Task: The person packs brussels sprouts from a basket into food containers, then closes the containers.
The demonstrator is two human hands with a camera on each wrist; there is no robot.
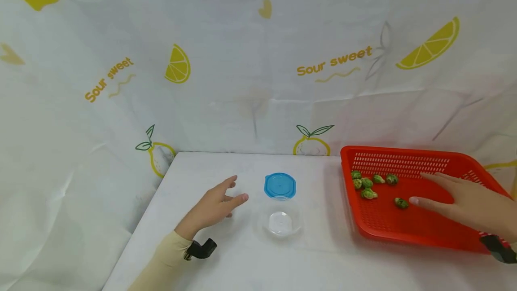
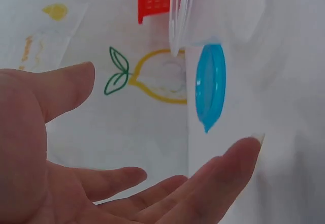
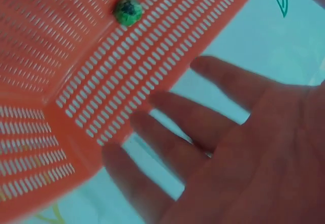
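Note:
My left hand (image 1: pixel 212 206) hovers left of a clear plastic container (image 1: pixel 296 223), fingers loosely spread and holding nothing. Just behind the container lies a blue lid (image 1: pixel 280 185), which the left wrist view shows edge-on beyond the fingertips. Over the right part of a red plastic basket (image 1: pixel 428 223) reaches my right hand (image 1: pixel 470 203), its fingers extended and nothing in its grasp. Near its thumb sits a single Brussels sprout (image 1: pixel 401 203). Several other Brussels sprouts (image 1: pixel 366 183) are gathered at the basket's left side; one sprout (image 3: pixel 127 11) shows in the right wrist view.
A white table (image 1: pixel 242 264) carries everything. Behind it hangs a pale cloth (image 1: pixel 242 57) printed with lemons and lettering. The basket's raised, slotted walls surround the sprouts, and a strip of tabletop separates it from the container.

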